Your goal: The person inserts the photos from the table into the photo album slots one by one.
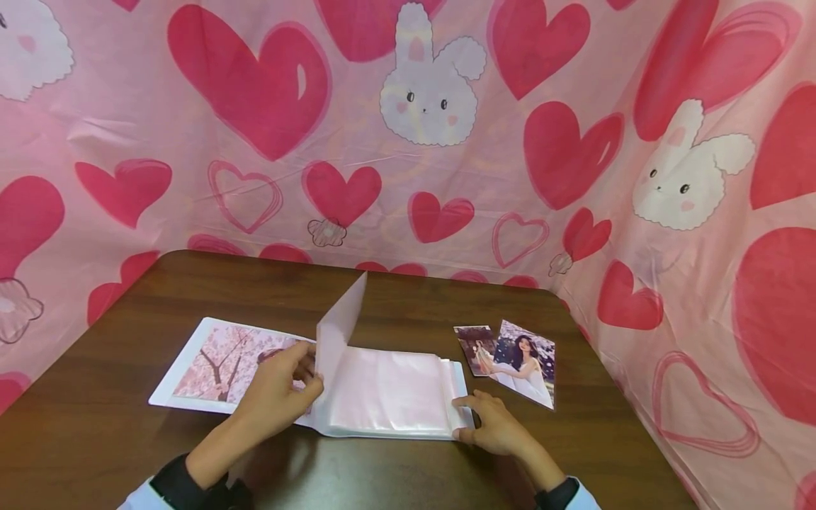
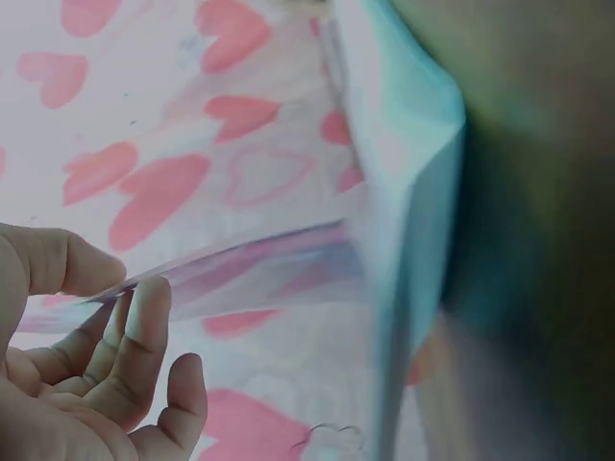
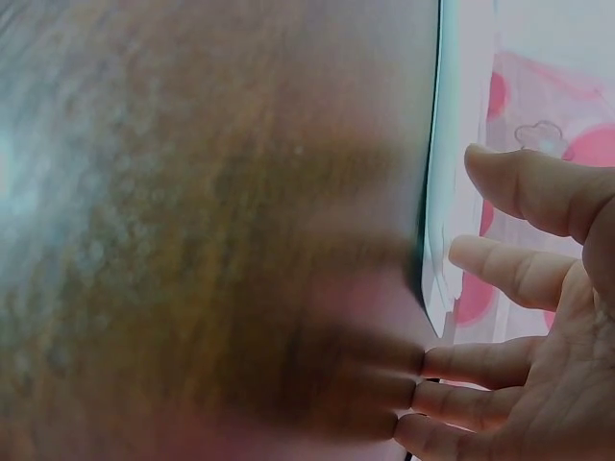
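A photo album point(image 1: 389, 389) lies open on the brown table, its sleeve pages pale pink and glossy. One page point(image 1: 341, 319) stands upright near the spine. My left hand point(image 1: 283, 382) pinches that page at its near edge; in the left wrist view the thumb and fingers point(image 2: 147, 336) meet on the thin clear sleeve. The cover with a pink blossom-tree picture point(image 1: 219, 361) is laid out flat on the left, partly behind this hand. At the album's right edge, my right hand point(image 1: 494, 425) rests with loosely extended fingers, thumb and index fingertips close at the border.
To the right of the album lie two photos: a person in a white dress point(image 1: 525, 361) overlaps a smaller, darker one point(image 1: 473, 340). A pink cloth point(image 1: 395, 184) with hearts and rabbits hangs behind the wooden table point(image 1: 408, 482) and along its right side.
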{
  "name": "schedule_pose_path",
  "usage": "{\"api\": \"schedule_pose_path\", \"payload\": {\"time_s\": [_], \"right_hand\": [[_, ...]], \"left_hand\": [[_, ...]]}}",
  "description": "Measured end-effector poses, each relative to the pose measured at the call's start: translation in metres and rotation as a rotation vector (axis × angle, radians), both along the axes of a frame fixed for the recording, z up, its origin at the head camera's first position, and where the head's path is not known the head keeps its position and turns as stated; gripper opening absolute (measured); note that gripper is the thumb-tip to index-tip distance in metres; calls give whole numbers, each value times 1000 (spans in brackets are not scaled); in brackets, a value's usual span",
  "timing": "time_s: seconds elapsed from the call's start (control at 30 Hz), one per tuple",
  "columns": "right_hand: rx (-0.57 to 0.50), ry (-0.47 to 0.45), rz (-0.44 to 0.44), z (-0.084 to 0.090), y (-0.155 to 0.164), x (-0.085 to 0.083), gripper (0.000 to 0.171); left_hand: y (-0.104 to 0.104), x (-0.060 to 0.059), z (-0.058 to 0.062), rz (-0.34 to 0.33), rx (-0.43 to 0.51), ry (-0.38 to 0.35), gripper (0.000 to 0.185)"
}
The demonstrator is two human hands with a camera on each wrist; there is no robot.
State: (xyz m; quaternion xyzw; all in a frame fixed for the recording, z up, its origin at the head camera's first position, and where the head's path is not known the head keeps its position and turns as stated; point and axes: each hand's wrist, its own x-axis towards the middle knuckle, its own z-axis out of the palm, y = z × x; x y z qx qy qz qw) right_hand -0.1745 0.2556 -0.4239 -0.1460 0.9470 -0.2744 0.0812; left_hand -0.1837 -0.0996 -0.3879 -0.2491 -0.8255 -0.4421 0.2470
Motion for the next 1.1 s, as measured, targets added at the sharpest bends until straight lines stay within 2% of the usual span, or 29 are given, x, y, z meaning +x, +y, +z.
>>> {"api": "schedule_pose_path", "payload": {"time_s": [0.13, 0.27, 0.57, 0.77, 0.9, 1.1], "right_hand": [[3, -1, -1, -1, 0, -1, 45], [4, -2, -2, -1, -1, -1, 45], [2, 6, 1, 1, -1, 1, 45], [-7, 10, 1, -1, 0, 0, 46], [-11, 12, 3, -1, 0, 0, 46], [-12, 16, 0, -1, 1, 1, 45]], "left_hand": [[-12, 0, 16, 78, 27, -33, 23], [-24, 1, 26, 138, 55, -41, 27], [-36, 4, 34, 179, 66, -70, 44], [-47, 3, 36, 252, -3, -89, 63], [-56, 3, 37, 280, -95, -131, 61], [-72, 3, 33, 288, -265, -322, 59]]}}
